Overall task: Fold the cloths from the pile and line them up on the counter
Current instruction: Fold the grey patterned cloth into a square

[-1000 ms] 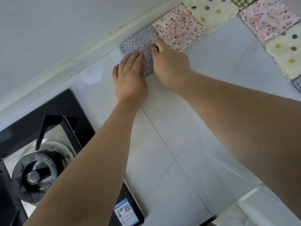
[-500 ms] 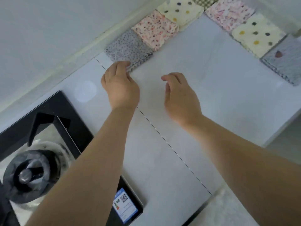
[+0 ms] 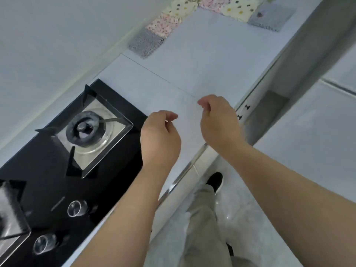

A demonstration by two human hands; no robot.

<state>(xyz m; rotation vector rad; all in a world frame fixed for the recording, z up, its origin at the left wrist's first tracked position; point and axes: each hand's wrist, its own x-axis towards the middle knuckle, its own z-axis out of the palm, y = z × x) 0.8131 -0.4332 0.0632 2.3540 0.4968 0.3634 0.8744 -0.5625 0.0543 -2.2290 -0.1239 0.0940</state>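
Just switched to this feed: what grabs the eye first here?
The left hand and right hand, both bare, empty and loosely curled, hover over the middle of the white counter. At its far end a row of folded patterned square cloths lines the wall, with the grey dotted cloth nearest. A black glass gas hob fills the left side.

Hands: my left hand (image 3: 159,139) and right hand (image 3: 219,124), loosely curled, holding nothing.
Cloths (image 3: 147,42): folded, rowed on far counter (image 3: 192,60).
Hob (image 3: 57,170): my left.
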